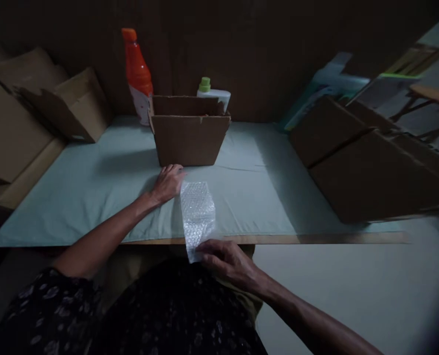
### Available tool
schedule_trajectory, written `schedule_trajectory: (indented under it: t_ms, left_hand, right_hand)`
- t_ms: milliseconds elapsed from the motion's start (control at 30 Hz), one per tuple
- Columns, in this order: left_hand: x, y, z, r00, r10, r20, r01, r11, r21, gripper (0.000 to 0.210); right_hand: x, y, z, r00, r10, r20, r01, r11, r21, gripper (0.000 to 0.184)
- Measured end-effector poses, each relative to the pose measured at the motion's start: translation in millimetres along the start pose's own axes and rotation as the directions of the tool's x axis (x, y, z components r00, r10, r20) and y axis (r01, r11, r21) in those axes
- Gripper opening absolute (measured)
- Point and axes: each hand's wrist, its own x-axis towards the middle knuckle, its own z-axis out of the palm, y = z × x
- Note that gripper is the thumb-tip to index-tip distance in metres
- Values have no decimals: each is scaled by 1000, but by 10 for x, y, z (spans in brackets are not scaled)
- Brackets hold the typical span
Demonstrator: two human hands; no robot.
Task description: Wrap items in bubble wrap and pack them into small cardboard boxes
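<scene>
Dark flowered clothing lies below the right hand, which pinches the near end of bubble wrap crossing the front edge of the desk, perhaps for keeping it straight, while the left hand, whose grip I cannot tell, is beside its far-left corner.

White bottle: hidden in its lower part behind the middle box.
Middle box: obscured inside by its own front wall.
Bubble wrap: covered near the lower right by the right hand.
Teal container: too blurred to identify.
Stool: blurred, cut off at the right edge.
Left box: cut off at the left edge.
</scene>
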Motion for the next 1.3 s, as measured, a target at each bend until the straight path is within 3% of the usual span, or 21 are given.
schedule_trajectory:
  t_ms: [100,200,267,333,433,500,567,633,700,767,867,967,1133,1233,1300]
  left_hand:
    - [-419,101,-136,995,98,-22,-100,985,-140,53]
    - [-990,357,-357,975,220,-23,-213,907,-363,66]
    - [-1285,578,-438,967,253,36,-206,857,-472,71]
    - [-1441,796,-414,979,203,29,-158,838,-523,62]
    - [-1454,1021,-241,998,-50,-48,14,822,-569,31]
    - [-1397,1070,-131,973,-228,-40,158,781,-605,22]
    - [-1341,1058,-73,944,-329,6,259,730,-632,24]
    - [-1296,1019,-60,927,-374,37,309,700,-644,28]
    - [-1261,982,-58,922,-386,38,325,714,-620,30]
    - [-1231,959,-41,928,-373,21,321,769,-553,33]
    - [-1187,940,22,948,-315,-31,270,855,-443,35]
    - [-1135,923,92,963,-248,-100,193,903,-384,33]
    - [-1106,915,63,950,-223,-216,141,930,-340,28]
    - [-1203,936,-41,937,-172,-305,65,941,-333,27]
    - [-1282,950,-88,949,-116,-293,15,945,-326,27]
  right_hand:
    - [73,7,171,999,-16,43,14,998,57,29]
    - [79,36,176,999,23,25,-28,973,228,35]
    - [77,34,161,998,61,30,-68,925,374,37]
    - [91,10,148,998,49,39,-61,895,441,35]
    - [107,-33,109,999,-43,17,33,917,398,38]
    - [84,-47,59,994,-82,-74,102,945,311,46]
    - [43,-41,8,969,-141,-201,170,976,134,46]
    - [20,-16,-19,917,-294,-268,260,953,-158,36]
    - [47,28,-7,845,-483,-230,336,813,-475,29]
    - [128,87,33,788,-600,-138,347,619,-704,26]
    - [287,183,80,800,-597,-49,287,454,-844,29]
    - [399,258,68,822,-569,-29,266,428,-864,29]
    - [445,287,11,809,-587,-12,295,425,-856,23]
    - [487,262,-2,808,-589,-24,316,467,-826,21]
    - [544,243,-8,820,-570,-49,316,524,-791,20]
